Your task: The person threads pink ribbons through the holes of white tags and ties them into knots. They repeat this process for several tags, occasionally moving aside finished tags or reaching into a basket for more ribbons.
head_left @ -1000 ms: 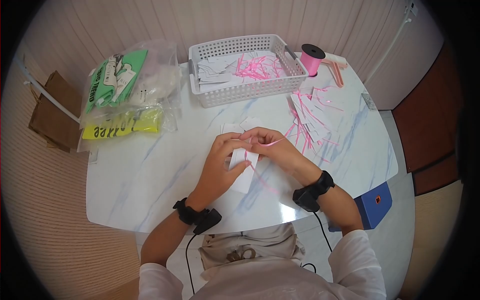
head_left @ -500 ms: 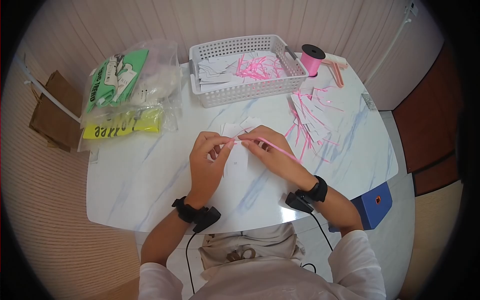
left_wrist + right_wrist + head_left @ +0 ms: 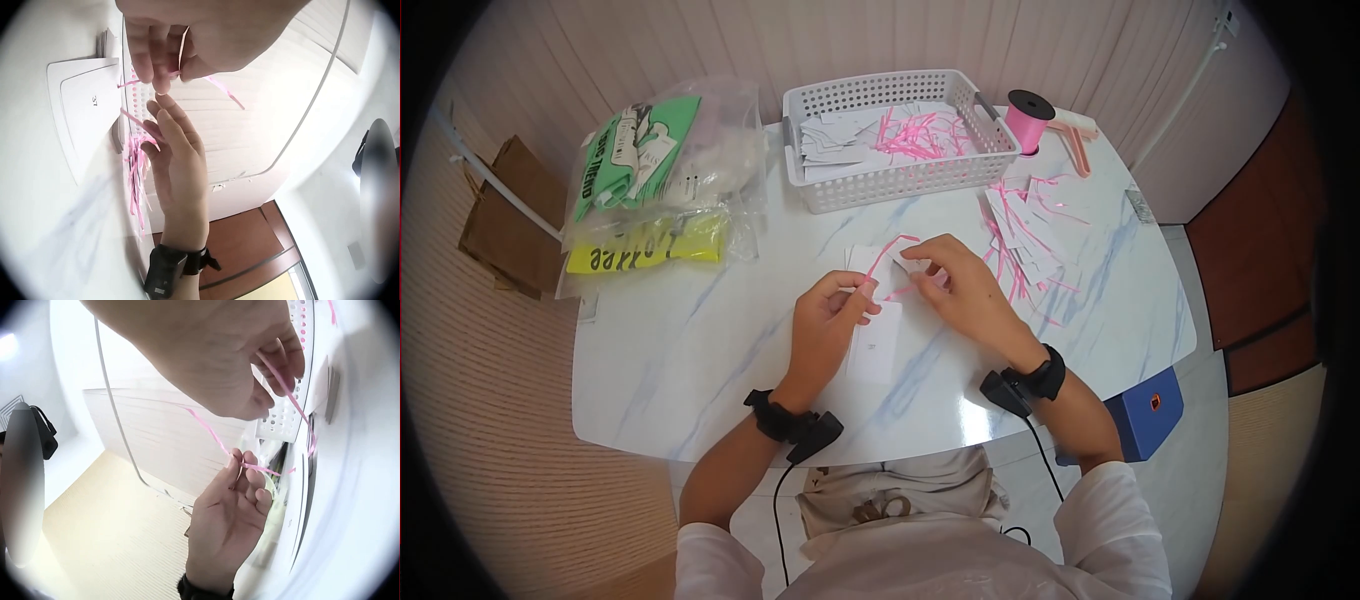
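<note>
"What has moved in the last half second?"

"The right hand [image 3: 972,295] has drawn off to the right. The fingertips nearly met over the card [image 3: 872,350]; now they stand apart, and the pink ribbon [image 3: 212,433] arches above the left hand [image 3: 828,315]."

"How much room is there?"

"The table [image 3: 700,350] gives space leftward and down to its near edge. The basket [image 3: 900,187] stands well beyond the hands, so its wall shouldn't hinder a pull. The pile of ribboned cards [image 3: 1028,240] lies nearer, past the right hand; I'd judge its loose tails could catch a wide sweep."

"And what are the hands doing?"

"The left pinches the ribbon between thumb and fingers. The right has a strand in its bent lower fingers, thumb and forefinger parted."

"How will the card handle?"

"It lies flat on the table, just below the left hand. Probably light and fairly stiff, easy to crease; I'd take it by the side edges."

"And the ribbon?"

"Light, soft, likely slippery, so pinch it near the end. It hangs between the hands, over the card's far end; whether it passes through the card, I can't tell."
</note>
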Demonstrator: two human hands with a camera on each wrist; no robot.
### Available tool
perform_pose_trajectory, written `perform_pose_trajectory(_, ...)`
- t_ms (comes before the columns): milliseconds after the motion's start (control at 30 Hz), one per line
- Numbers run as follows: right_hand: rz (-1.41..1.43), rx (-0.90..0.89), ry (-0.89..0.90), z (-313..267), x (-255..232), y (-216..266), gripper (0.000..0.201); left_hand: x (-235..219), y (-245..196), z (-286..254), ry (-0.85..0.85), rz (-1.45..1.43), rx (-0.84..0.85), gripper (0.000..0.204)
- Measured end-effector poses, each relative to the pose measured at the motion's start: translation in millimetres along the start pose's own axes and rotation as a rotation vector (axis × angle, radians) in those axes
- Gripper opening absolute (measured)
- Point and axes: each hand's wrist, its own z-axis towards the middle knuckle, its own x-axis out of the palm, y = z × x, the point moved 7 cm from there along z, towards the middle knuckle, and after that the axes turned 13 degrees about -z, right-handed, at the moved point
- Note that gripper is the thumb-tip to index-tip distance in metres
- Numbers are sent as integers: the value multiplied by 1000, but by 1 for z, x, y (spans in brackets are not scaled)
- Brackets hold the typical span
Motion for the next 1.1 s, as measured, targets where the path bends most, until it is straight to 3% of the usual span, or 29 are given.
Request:
perform_pose_trajectory(133,-143,-169,-120,-4,-2,1,26,-3,5,2,-1,-39,-56,20)
perform_pose_trajectory(200,-293,-99,59,-6,6,-3,27,-2,6,2,-3,-49,-66,20)
perform_pose_trajectory(300,-433,-196,33,-4,5,1,25,0,5,1,3,-62,-80,21)
perform_pose_trajectory(400,-480,-95,133,-7,15,-5,22,1,3,1,-4,-97,-111,21)
perform_pose_trajectory(700,-399,-292,-15,-5,8,6,17,4,0,-1,51,-224,-114,18)
perform_pose_trajectory(900,-436,-282,81,-4,14,8,12,10,-5,-4,128,-260,-87,18)
perform_pose_trajectory(1100,-360,-287,12,0,3,15,10,10,-5,-4,160,-250,-88,19)
